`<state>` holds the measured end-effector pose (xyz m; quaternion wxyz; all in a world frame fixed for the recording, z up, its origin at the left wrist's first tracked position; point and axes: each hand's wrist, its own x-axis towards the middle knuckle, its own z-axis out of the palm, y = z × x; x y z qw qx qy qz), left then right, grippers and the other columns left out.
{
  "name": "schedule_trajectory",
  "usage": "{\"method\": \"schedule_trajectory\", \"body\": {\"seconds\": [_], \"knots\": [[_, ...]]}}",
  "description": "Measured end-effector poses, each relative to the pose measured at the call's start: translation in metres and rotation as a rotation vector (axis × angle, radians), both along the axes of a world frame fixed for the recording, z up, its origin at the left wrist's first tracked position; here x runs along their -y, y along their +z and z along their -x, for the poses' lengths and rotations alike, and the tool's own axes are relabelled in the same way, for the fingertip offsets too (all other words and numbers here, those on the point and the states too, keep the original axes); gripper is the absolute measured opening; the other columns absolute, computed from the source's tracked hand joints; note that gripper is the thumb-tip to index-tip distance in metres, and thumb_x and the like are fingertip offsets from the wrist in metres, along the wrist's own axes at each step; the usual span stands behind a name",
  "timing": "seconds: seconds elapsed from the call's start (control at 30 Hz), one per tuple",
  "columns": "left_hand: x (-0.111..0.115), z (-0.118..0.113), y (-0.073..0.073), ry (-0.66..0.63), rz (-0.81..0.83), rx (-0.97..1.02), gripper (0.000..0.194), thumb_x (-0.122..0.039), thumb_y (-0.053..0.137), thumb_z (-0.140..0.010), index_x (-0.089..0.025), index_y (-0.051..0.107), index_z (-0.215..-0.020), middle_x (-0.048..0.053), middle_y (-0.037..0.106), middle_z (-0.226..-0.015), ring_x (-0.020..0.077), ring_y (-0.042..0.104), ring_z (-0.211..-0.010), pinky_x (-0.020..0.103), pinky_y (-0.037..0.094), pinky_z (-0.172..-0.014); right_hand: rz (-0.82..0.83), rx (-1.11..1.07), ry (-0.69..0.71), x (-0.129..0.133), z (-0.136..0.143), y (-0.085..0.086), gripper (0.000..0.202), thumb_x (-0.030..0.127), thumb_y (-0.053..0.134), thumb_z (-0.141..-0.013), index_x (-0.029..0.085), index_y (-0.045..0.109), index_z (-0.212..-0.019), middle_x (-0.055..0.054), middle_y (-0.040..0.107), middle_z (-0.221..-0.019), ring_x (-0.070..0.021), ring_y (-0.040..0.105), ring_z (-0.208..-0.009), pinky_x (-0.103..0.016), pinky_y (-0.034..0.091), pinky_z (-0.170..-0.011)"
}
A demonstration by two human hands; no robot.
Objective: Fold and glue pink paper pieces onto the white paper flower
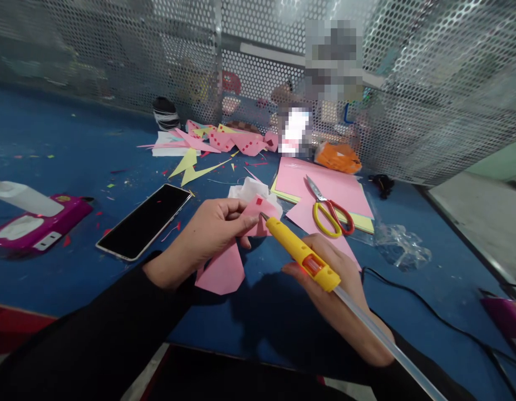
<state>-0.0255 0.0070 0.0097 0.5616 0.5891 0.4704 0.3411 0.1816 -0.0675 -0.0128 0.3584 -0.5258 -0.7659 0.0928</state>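
Observation:
My left hand point(211, 228) is closed on a pink paper cutout point(220, 270) whose upper end bears a small red square point(259, 201). My right hand point(330, 273) grips a yellow pen-shaped glue gun point(297, 242), and a long translucent glue stick point(383, 337) runs out of its back. The dark nozzle points at the pink paper just below the red square; I cannot tell whether it touches. Behind the paper lies a crumpled white tissue point(251, 189). Scissors point(320, 203) with yellow and red handles rest on pink and yellow paper sheets point(291, 178) beyond my right hand.
A smartphone point(143, 223) lies left of my left hand, near a purple device point(44, 223). Pink cutouts with red squares point(251, 139) and yellow scraps point(199, 172) sit farther back. Orange packaging point(338, 157), clear plastic point(402, 248) and a black cable point(428, 317) are on the right. Perforated metal panels point(258, 67) stand behind.

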Motion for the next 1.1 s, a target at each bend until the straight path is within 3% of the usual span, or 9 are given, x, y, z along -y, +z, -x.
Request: {"method": "schedule_trajectory", "body": {"seconds": [0.33,0.6,0.87,1.1], "knots": [[-0.0011,-0.0004,-0.0023,-0.011,-0.013,0.018,0.024,-0.038,0.07,-0.082,-0.015,0.073,-0.088,-0.001,0.067,-0.062,0.0084,0.057,-0.049,0.02,0.042,-0.052,-0.018,0.0,-0.006,-0.0015,0.0015,0.0012,0.022,0.039,0.064,-0.092,0.021,0.055,-0.082,0.003,0.059,-0.072,-0.0101,0.054,-0.059,-0.024,0.04,-0.053],[-0.0011,-0.0003,-0.0018,-0.014,0.002,0.017,0.032,-0.04,0.071,-0.082,-0.014,0.074,-0.1,0.001,0.073,-0.072,0.0081,0.058,-0.051,0.02,0.045,-0.053,-0.035,0.002,-0.02,-0.0019,0.0004,0.0002,0.03,0.047,0.065,-0.091,0.021,0.055,-0.08,0.005,0.055,-0.068,-0.009,0.049,-0.055,-0.023,0.037,-0.05],[0.0012,-0.0023,0.0008,-0.023,0.038,0.059,0.025,-0.034,0.069,-0.084,-0.017,0.075,-0.101,0.001,0.075,-0.072,0.0072,0.058,-0.051,0.019,0.049,-0.056,-0.021,-0.021,-0.027,-0.0006,-0.0013,-0.0005,0.031,0.046,0.064,-0.091,0.021,0.053,-0.077,0.006,0.052,-0.067,-0.0085,0.047,-0.054,-0.023,0.035,-0.05],[0.0021,-0.0026,0.0034,-0.009,0.022,-0.006,0.028,-0.034,0.068,-0.084,-0.017,0.076,-0.105,0.0,0.07,-0.06,0.0098,0.058,-0.05,0.021,0.049,-0.055,-0.028,-0.027,-0.035,-0.0011,-0.0018,-0.0011,0.033,0.048,0.066,-0.089,0.022,0.053,-0.075,0.006,0.052,-0.066,-0.0091,0.047,-0.053,-0.024,0.035,-0.049]]}}
